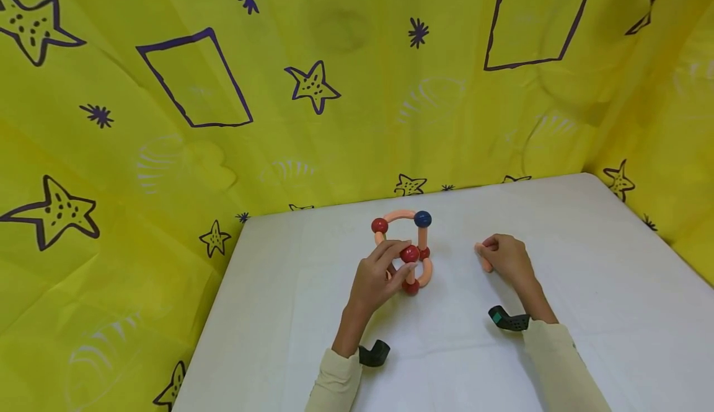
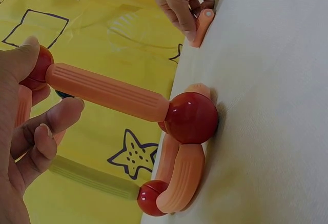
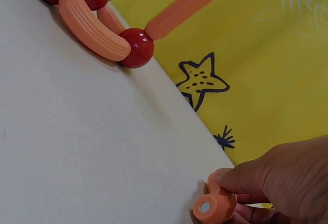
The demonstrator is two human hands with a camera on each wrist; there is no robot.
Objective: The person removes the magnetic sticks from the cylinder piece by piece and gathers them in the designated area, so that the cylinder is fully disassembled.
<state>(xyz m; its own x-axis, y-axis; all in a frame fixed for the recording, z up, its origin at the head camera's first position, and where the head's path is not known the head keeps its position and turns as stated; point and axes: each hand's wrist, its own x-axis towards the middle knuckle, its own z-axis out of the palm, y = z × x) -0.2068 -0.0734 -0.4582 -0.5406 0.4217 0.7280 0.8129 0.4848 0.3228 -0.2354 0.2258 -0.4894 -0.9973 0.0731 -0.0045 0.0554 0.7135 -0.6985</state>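
Observation:
A frame of magnetic sticks and balls stands on the white table (image 1: pixel 290 300). My left hand (image 1: pixel 376 279) grips a red ball (image 1: pixel 409 253) at its upper near corner. Below that ball an upright straight orange stick (image 2: pixel 110 92) joins a lower red ball (image 2: pixel 192 117). Curved orange sticks (image 3: pixel 92 26) link the balls at the base. A blue ball (image 1: pixel 423 219) and another red ball (image 1: pixel 380 225) top the far side, with a curved stick between them. To the right, my right hand (image 1: pixel 509 260) pinches a loose curved orange stick (image 1: pixel 487 265) at the tabletop; its end shows a silvery disc.
A yellow sheet (image 1: pixel 357 145) with drawn stars and rectangles hangs behind the table and at both sides. The right hand is a short way right of the frame, with white tabletop between. One greenish-yellow stick (image 2: pixel 95 177) also belongs to the frame.

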